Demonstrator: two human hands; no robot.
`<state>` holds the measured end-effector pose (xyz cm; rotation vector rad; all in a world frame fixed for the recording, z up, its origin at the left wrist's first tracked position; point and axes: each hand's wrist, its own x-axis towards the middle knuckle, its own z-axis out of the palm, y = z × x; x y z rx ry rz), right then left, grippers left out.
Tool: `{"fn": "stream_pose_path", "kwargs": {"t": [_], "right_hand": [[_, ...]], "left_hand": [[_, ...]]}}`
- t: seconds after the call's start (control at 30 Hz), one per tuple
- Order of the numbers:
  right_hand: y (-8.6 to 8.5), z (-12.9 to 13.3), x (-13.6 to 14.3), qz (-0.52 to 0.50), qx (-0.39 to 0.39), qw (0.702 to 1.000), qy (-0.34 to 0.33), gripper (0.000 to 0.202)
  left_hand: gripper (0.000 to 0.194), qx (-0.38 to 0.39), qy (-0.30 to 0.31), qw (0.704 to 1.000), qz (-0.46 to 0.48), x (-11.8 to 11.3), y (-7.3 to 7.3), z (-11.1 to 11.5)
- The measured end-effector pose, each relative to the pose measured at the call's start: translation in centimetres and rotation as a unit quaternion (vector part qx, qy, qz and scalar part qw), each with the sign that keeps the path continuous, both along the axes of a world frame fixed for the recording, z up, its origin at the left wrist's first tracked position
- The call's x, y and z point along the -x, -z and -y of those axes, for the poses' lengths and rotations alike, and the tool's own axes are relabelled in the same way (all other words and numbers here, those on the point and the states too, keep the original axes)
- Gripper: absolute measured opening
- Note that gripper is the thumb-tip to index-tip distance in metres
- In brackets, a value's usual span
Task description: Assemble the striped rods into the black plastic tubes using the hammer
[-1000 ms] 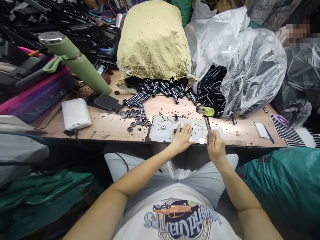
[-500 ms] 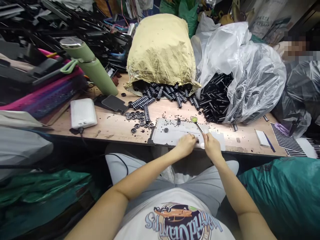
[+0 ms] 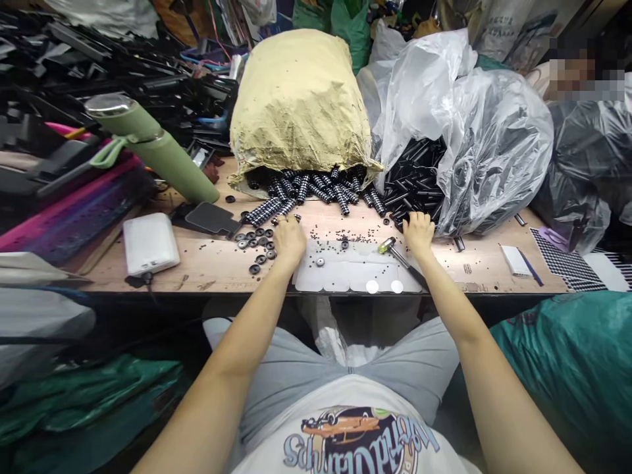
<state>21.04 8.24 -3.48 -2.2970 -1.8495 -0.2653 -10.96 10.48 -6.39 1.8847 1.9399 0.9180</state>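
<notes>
My left hand (image 3: pixel 289 238) is closed at the near edge of the black-and-white patterned cylinders (image 3: pixel 261 212), over a dark piece that mostly hides under its fingers. Black ring-shaped discs (image 3: pixel 255 240) lie just left of it. My right hand (image 3: pixel 419 232) reaches to the front of a heap of black tubes (image 3: pixel 412 178). Its fingers are stretched out and slightly apart, touching the heap. Below it a hammer (image 3: pixel 402 258) with a yellow-green face lies on the pale work sheet (image 3: pixel 340 273), its handle end partly behind my right forearm.
A yellow sack (image 3: pixel 301 99) spills cylinders onto the bench. Clear plastic bags (image 3: pixel 494 151) surround the tubes. A green flask (image 3: pixel 153 148) leans at the left behind a white power bank (image 3: pixel 151 243). Tiny black bits (image 3: pixel 363 236) and two white discs (image 3: pixel 372 287) lie about.
My hands have parted: the left went left to the patterned cylinders, the right went up to the black tubes. My right hand has let go of the hammer, which now rests on the sheet.
</notes>
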Motion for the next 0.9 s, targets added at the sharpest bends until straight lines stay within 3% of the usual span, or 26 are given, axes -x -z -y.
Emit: {"fn": "stream_pose_path", "kwargs": {"t": [0.07,0.17,0.3,0.43,0.57,0.63,0.7,0.73,0.77,0.8,0.9], "right_hand": [[-0.6,-2.4,0.4,-0.016,0.046,0.998,0.046,0.033],[-1.1,-4.4,0.5,-0.073,0.096,0.987,0.106,0.037],[-1.3,-4.8,-0.4,-0.108,0.090,0.981,0.135,0.035],[-1.9,-3.9,-1.7,-0.146,0.068,0.980,0.119,0.026],[-2.5,-1.7,-0.7,-0.256,0.030,0.966,0.031,0.030],[-2.3,0.0,1.1,-0.396,0.025,0.917,-0.039,0.042],[-2.0,1.9,3.3,-0.566,0.051,0.815,-0.111,0.053],[-2.0,2.9,4.2,-0.609,0.069,0.779,-0.132,0.057],[-2.0,3.7,5.1,-0.622,0.075,0.766,-0.148,0.059],[-2.1,4.5,5.7,-0.595,0.068,0.784,-0.162,0.062],[-3.0,6.1,6.4,-0.389,0.008,0.887,-0.248,0.086]], "left_hand": [[0.030,-0.005,-0.016,0.999,0.038,-1.3,-0.4,0.8],[0.025,-0.021,-0.016,0.983,0.182,-2.7,-1.0,1.9],[0.023,0.052,0.026,0.919,0.389,-4.2,-1.7,3.6],[0.021,0.131,0.072,0.840,0.522,-5.9,-2.7,5.5],[0.025,0.129,0.091,0.829,0.537,-7.5,-3.6,6.3],[0.029,0.127,0.107,0.836,0.523,-8.4,-3.9,6.4],[0.032,0.148,0.128,0.833,0.517,-9.3,-4.2,6.6],[0.031,0.166,0.135,0.826,0.521,-9.7,-4.3,6.7],[0.030,0.184,0.140,0.816,0.529,-9.9,-4.4,6.8],[0.030,0.200,0.142,0.806,0.538,-10.1,-4.5,7.0],[0.033,0.225,0.134,0.790,0.554,-10.3,-4.7,7.5]]}}
